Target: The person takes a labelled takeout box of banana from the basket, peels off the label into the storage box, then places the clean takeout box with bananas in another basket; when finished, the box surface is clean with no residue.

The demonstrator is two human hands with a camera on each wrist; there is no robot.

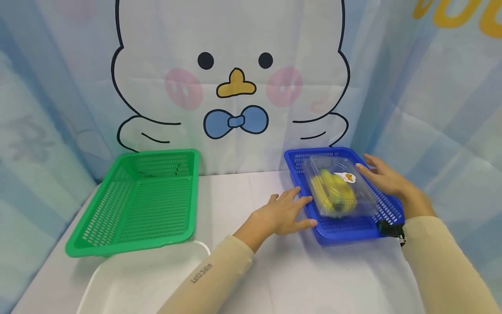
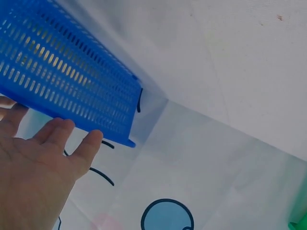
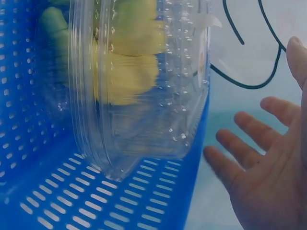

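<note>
A blue perforated basket (image 1: 341,236) stands at the back right of the table. Inside it lies a clear plastic clamshell box (image 1: 365,201) with yellow-green fruit (image 1: 339,192), apparently bananas, and a small sticker (image 1: 347,177) on the lid. My left hand (image 1: 283,213) is at the basket's left side, fingers spread; in the left wrist view its fingertips overlap the rim (image 2: 81,125), and contact is hard to tell. On the opposite side my right hand (image 1: 382,176) hovers near the box's right edge. The right wrist view shows its fingers (image 3: 244,148) extended, apart from the box.
At the left stands a green perforated basket (image 1: 192,205). A white tub (image 1: 145,272) sits in front of it, partly behind my left sleeve. A curtain (image 1: 235,157) with a cartoon bird closes off the back, and more curtain hangs at both sides.
</note>
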